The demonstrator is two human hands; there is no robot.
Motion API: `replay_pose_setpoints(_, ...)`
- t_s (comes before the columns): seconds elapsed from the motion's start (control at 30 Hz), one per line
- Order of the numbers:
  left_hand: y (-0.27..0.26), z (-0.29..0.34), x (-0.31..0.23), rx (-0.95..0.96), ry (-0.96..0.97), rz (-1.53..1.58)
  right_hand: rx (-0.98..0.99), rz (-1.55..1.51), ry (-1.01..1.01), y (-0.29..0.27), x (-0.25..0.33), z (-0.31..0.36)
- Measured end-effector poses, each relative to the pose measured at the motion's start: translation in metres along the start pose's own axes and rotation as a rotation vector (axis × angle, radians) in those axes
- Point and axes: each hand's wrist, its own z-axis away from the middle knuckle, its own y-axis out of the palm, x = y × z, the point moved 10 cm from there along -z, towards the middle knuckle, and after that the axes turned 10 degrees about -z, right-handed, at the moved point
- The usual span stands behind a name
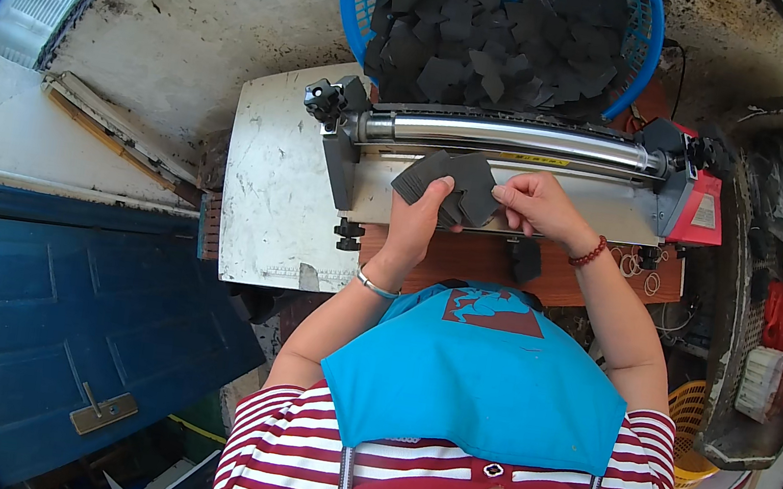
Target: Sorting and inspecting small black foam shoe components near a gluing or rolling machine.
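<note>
- My left hand (414, 223) is grasping a fanned stack of black pieces (420, 177), fingers curling under, thumb pressing on top.
- My right hand (546, 209) is pinching the right edge of a black sheet (479, 182), thumb and forefinger closing on it; the other fingers are curling in toward the palm.
- Stack and sheet are sitting side by side, overlapping, sheet on the right; both are being held over the front metal plate (605, 201) of the roller machine, just in front of the roller (514, 141).
- Whether the sheet is fully separating from the stack: cannot tell.
- The roller is lying crosswise between two dark end brackets; a red housing (699, 208) is standing at the right end, a black knob (350, 231) is hanging at the front left corner.
- Behind the machine, a blue basket (348, 1) is holding a big loose heap of black cut pieces (496, 51).
- A reddish-brown desk (454, 258) is showing below the plate; a small dark object (525, 260) is resting near its front edge, between my forearms.
- Pale rings (651, 283) are lying right of my right wrist.
- A white panel (273, 170) is extending left of the machine.
- I'm wearing a blue apron (480, 395), plus a red beaded bracelet (589, 252) on the right wrist and a silver bangle (377, 285) on the left.
- Far right, a yellow basket (689, 410) is showing behind my arm.
</note>
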Motion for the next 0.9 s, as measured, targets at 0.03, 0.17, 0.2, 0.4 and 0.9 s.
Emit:
replay_pose_setpoints(0.03, -0.001, 0.001, 0.000, -0.007, 0.006, -0.011, -0.007, 0.003, -0.002, -0.002, -0.001, 0.000)
replay_pose_setpoints(0.17, -0.014, 0.000, -0.001, -0.070, 0.030, -0.061, -0.040, 0.019, -0.006, -0.015, -0.005, -0.003)
replay_pose_setpoints(0.2, -0.020, 0.000, -0.005, -0.094, 0.051, -0.088, -0.077, 0.116, 0.067, -0.024, -0.011, -0.003)
replay_pose_setpoints(0.4, -0.015, 0.000, -0.005, -0.081, 0.037, -0.089, -0.281, 0.259, 0.064, -0.039, -0.004, -0.010)
replay_pose_setpoints(0.9, 0.013, 0.000, 0.001, 0.072, -0.063, -0.033, -0.359, 0.434, 0.007, -0.049, 0.007, -0.005)
